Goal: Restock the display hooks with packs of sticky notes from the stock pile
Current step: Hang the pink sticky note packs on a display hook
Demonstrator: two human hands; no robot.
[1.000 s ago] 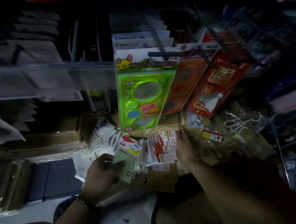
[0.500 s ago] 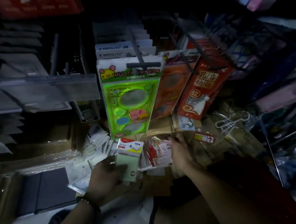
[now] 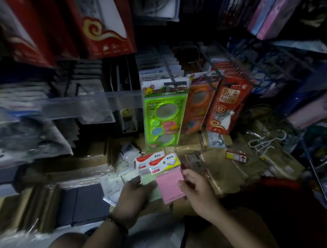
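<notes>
Left hand (image 3: 134, 195) grips a green pack of sticky notes (image 3: 148, 180), with the fingers curled round its left side. Right hand (image 3: 198, 191) pinches a pink pack of sticky notes (image 3: 170, 185) by its right edge. The two packs are side by side and touching, and the pink one lies a little over the green one. Each pack has a white and red card at the top. Both packs are held low, just below a bright green toy pack (image 3: 165, 119) that hangs on a hook (image 3: 175, 83). An orange pack (image 3: 198, 109) and a red pack (image 3: 229, 103) hang beside it. A messy pile of white packs (image 3: 127, 158) lies behind the left hand. The left wrist wears a bracelet (image 3: 117, 224).
</notes>
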